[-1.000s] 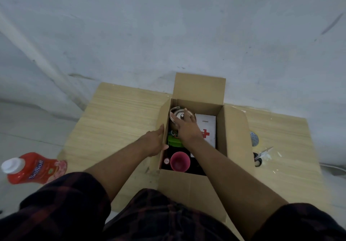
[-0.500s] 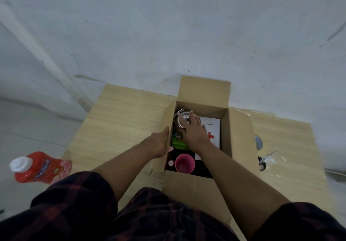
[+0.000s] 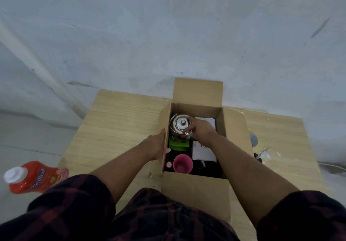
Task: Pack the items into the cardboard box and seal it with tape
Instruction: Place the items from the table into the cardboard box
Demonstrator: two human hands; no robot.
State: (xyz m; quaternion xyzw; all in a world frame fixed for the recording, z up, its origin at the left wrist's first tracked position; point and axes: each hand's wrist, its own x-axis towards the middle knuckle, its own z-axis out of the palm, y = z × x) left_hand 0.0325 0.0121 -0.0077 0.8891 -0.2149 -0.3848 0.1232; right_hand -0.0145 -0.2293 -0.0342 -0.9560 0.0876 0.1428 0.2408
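Observation:
An open cardboard box stands on a wooden table. Inside lie a shiny steel kettle at the far left, a green item below it, a pink cup near the front, and a white first-aid box on the right. My right hand reaches into the box and grips the kettle at its right side. My left hand holds the box's left wall, thumb over the rim.
A red bottle with a white cap lies on the floor at the left. Scissors and a round grey item lie on the table right of the box. A grey wall rises close behind.
My right hand slid from the kettle's top to its right side, uncovering the lid. The view shifted slightly; my left hand stayed on the box wall.

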